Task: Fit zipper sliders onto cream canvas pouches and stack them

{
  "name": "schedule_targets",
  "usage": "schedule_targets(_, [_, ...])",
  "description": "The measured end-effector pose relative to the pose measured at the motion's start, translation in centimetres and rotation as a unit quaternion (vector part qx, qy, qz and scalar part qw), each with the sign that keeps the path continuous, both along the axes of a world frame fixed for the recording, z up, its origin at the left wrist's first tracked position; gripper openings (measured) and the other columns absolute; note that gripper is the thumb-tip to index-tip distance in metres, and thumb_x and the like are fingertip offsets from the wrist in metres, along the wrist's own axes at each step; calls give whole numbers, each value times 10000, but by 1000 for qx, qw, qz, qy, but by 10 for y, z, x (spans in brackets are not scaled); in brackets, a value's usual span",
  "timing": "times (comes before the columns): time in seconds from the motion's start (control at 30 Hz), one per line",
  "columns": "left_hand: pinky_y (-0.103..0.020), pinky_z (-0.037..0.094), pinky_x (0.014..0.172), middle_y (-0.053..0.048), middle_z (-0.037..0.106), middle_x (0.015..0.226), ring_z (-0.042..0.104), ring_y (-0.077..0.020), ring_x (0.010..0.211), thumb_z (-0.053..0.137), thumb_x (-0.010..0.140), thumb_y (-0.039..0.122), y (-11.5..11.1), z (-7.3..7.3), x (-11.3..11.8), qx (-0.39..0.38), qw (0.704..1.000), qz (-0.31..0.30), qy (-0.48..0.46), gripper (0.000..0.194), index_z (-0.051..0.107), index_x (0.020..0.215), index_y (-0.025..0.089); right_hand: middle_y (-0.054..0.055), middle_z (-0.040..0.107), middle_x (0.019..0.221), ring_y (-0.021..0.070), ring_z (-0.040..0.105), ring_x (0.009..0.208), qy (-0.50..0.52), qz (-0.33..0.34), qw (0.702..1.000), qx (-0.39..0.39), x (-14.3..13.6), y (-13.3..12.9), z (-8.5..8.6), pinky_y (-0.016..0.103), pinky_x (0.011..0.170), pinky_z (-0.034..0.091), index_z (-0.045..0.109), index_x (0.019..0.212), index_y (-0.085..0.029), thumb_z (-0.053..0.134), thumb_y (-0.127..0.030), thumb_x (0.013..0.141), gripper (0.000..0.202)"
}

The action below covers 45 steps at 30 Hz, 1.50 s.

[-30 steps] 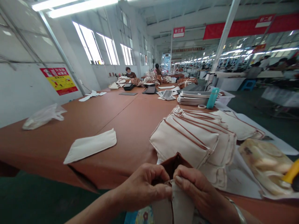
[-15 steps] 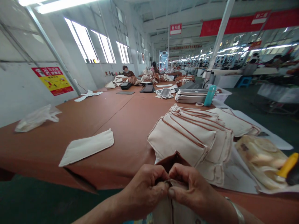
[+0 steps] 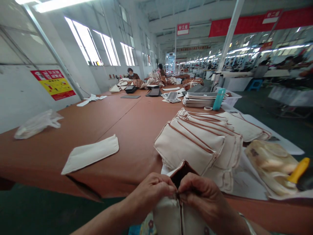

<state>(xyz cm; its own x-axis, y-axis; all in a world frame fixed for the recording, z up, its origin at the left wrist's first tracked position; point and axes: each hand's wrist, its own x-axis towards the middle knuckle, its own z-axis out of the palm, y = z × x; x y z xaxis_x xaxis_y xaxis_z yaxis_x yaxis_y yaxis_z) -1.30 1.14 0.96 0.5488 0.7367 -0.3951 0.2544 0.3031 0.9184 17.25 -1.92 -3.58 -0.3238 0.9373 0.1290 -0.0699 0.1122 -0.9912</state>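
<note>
A cream bag piece (image 3: pixel 167 215) with a brown inside hangs at the table's near edge, a dark seam line running down its middle. My left hand (image 3: pixel 155 189) pinches the material just left of that line. Close beside it, my right hand (image 3: pixel 202 192) pinches the right side, and the fingertips of both hands nearly meet. Above the hands the piece gapes, showing its brown lining (image 3: pixel 184 170). Just beyond lies an overlapping stack of cream pouches (image 3: pixel 188 138) with brown edging. What lies between the fingertips is hidden.
A single cream piece (image 3: pixel 91 154) lies on the brown table (image 3: pixel 132 127) to the left. On the right are a glue-stained plastic container (image 3: pixel 269 163), a yellow-handled tool (image 3: pixel 299 169), a turquoise bottle (image 3: pixel 218 99) and stacked panels (image 3: pixel 198 101). A person (image 3: pixel 132 75) sits far back.
Both hands have shifted slightly and the fingertips grip differently along the seam line. More of the cream piece shows below the hands, and its opening gapes more visibly.
</note>
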Motion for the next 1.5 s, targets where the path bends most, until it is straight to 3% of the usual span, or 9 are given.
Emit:
schedule_targets(0.13, [-218, 237, 464, 7, 487, 611, 346, -83, 499, 605, 800, 580, 1, -10, -2, -61, 997, -20, -36, 478, 631, 737, 107, -5, 529, 721, 123, 481, 660, -37, 21, 990, 138, 5, 1, -3, 222, 617, 382, 617, 818, -176, 544, -170, 895, 107])
schedule_targets(0.37, [-205, 219, 471, 34, 430, 643, 311, -76, 543, 654, 762, 624, 6, -13, -8, -37, 992, -121, 19, 521, 620, 809, 106, -1, 481, 693, 128, 455, 606, -182, 14, 931, 315, 15, -4, -2, 248, 558, 316, 579, 821, -192, 483, -106, 878, 141])
schedule_targets(0.47, [-200, 209, 466, 42, 401, 654, 297, -79, 558, 560, 852, 591, 3, -8, -9, 37, 988, -141, 57, 477, 611, 851, 117, 10, 516, 780, 150, 487, 698, -149, 30, 968, 202, 21, -10, -3, 250, 627, 372, 560, 940, -199, 536, -193, 882, 63])
schedule_targets(0.57, [-202, 222, 473, 41, 383, 668, 295, -85, 579, 477, 916, 541, 1, -3, -9, 116, 978, -159, 70, 445, 590, 816, 122, 25, 523, 855, 152, 474, 752, -77, 54, 995, 18, 26, -8, 2, 239, 648, 395, 566, 1045, -179, 473, -380, 959, 238])
schedule_targets(0.7, [-194, 260, 495, 32, 419, 698, 335, -84, 597, 473, 934, 428, 1, 5, -6, 193, 963, -168, 87, 361, 571, 766, 125, -21, 428, 688, 95, 346, 604, -59, 120, 987, -85, 27, 5, 10, 197, 522, 294, 567, 774, -131, 438, -506, 969, 442])
schedule_targets(0.8, [-196, 285, 514, 26, 432, 683, 354, -88, 597, 493, 919, 410, -1, 8, -5, 202, 964, -156, 72, 341, 563, 743, 126, -40, 379, 639, 79, 285, 559, -77, 151, 982, -80, 26, 7, 13, 195, 467, 217, 543, 722, -132, 524, -530, 920, 445])
schedule_targets(1.0, [-213, 240, 489, 17, 427, 651, 321, -85, 557, 526, 873, 557, -10, -4, -8, 93, 988, -123, -15, 443, 558, 775, 126, -17, 453, 678, 100, 356, 604, -33, 137, 990, 3, 24, -6, 10, 214, 529, 288, 567, 763, -135, 558, -478, 910, 373])
schedule_targets(1.3, [-215, 298, 549, 19, 434, 687, 355, -100, 626, 498, 932, 456, -6, 10, -3, 216, 965, -142, 33, 368, 540, 764, 131, -31, 373, 687, 112, 305, 616, -74, 198, 977, -24, 31, 14, 32, 230, 547, 283, 532, 753, -164, 411, -545, 964, 452])
schedule_targets(1.5, [-217, 216, 495, 49, 349, 639, 267, -85, 571, 535, 869, 593, 6, 7, -16, 94, 986, -138, 1, 471, 466, 711, 155, -31, 417, 652, 99, 351, 602, -83, 183, 979, 38, 23, 13, 22, 211, 510, 270, 535, 707, -150, 520, -519, 922, 428])
